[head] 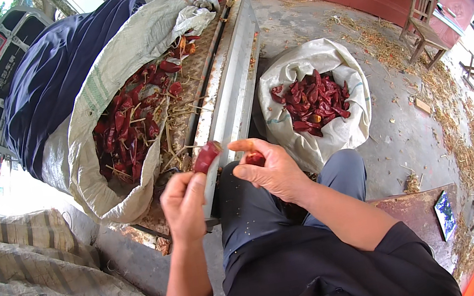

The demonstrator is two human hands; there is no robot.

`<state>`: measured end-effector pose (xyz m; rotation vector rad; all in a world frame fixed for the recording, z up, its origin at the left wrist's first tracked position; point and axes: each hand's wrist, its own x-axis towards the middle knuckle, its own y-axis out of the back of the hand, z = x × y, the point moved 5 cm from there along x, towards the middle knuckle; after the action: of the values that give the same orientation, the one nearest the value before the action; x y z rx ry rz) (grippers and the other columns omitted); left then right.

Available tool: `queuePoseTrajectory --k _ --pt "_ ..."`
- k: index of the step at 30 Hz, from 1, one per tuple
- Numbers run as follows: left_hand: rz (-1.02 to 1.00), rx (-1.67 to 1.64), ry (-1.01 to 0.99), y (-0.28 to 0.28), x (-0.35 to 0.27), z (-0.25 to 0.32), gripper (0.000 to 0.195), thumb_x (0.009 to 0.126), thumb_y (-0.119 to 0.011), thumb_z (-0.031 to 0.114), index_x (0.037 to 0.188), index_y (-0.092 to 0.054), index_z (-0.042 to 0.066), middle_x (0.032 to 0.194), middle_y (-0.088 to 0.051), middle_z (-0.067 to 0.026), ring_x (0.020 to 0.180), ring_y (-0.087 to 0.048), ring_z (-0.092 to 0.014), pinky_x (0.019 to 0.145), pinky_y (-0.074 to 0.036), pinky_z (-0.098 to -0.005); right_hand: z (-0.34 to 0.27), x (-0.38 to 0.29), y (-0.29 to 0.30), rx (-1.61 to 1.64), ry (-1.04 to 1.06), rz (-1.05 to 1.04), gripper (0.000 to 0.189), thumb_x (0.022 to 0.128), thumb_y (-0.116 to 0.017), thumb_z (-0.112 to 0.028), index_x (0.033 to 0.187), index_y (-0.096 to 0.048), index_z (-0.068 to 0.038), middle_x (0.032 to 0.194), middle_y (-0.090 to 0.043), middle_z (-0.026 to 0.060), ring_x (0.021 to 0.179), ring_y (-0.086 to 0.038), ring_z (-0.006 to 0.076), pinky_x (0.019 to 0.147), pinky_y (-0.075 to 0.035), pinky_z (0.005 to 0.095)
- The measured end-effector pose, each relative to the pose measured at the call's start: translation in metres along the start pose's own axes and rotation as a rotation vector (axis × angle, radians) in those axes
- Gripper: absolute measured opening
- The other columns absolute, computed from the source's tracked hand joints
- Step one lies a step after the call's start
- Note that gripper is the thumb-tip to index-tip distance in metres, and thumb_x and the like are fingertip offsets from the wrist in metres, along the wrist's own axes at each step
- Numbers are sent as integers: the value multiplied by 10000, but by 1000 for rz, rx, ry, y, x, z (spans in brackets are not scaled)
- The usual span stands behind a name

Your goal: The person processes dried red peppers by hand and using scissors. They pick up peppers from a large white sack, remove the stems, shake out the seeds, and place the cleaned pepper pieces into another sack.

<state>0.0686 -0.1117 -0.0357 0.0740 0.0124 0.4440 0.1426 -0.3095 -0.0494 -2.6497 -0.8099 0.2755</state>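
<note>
Between the thumb and fingers of my left hand (186, 202) is a dried red chili pepper (207, 157), its stem end pointing up and right. My right hand (275, 167) is just right of it, index finger stretched toward that end, apart from it. A second red chili (255, 159) sits in the curled fingers of my right hand. To the upper left, a woven sack (86, 106) lies open on its side with many stemmed chilies (123, 133) inside. Beyond my knees, an upright white sack (268, 66) with a rolled rim holds dark red chilies (315, 98).
The left sack lies on a rusty metal truck bed (190, 85) with a raised side rail (228, 65). Dry stems (465, 149) litter the concrete floor (390, 100). A wooden chair (425, 27) stands right; a phone-like device (445, 215) rests on a worn bench (409, 209).
</note>
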Motion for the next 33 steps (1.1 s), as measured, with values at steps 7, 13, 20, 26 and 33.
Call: queuePoseTrajectory --k 7,13,20,26,33 --pt "-168 93 -296 -25 -11 -8 316 894 -809 136 1167 -712 9 960 -633 -21 791 -560 -94 677 -483 -256 -18 3 -2 -656 300 -33 256 881 -769 -197 1099 -709 -76 958 -646 94 838 -670 253 781 -533 357" --pt "-346 339 -512 -43 -4 21 207 853 -813 60 1057 -782 52 1004 -649 -50 856 -599 -126 706 -494 -271 -16 -5 -7 -828 240 -119 183 869 -720 -153 1006 -678 -40 882 -696 160 804 -678 368 732 -537 440" --pt "-340 -524 51 -49 -14 -9 43 978 -697 68 965 -696 26 968 -664 -29 748 -567 -101 670 -469 -262 -22 -9 -17 -828 365 -205 176 910 -740 -208 913 -676 -44 852 -686 141 782 -668 355 693 -533 436" --pt "-277 -803 227 -60 -19 -16 91 999 -677 144 966 -635 71 977 -633 -27 785 -567 -113 666 -464 -284 -26 -13 -17 -830 512 -153 175 913 -748 -207 908 -675 -47 852 -676 107 774 -667 325 666 -529 405" --pt "-256 -500 159 -44 -2 -17 85 998 -687 108 960 -635 53 860 -636 -25 703 -577 -115 648 -491 -279 -26 -19 -9 -800 464 -131 186 919 -760 -207 929 -670 -44 855 -665 102 753 -660 318 660 -530 398"
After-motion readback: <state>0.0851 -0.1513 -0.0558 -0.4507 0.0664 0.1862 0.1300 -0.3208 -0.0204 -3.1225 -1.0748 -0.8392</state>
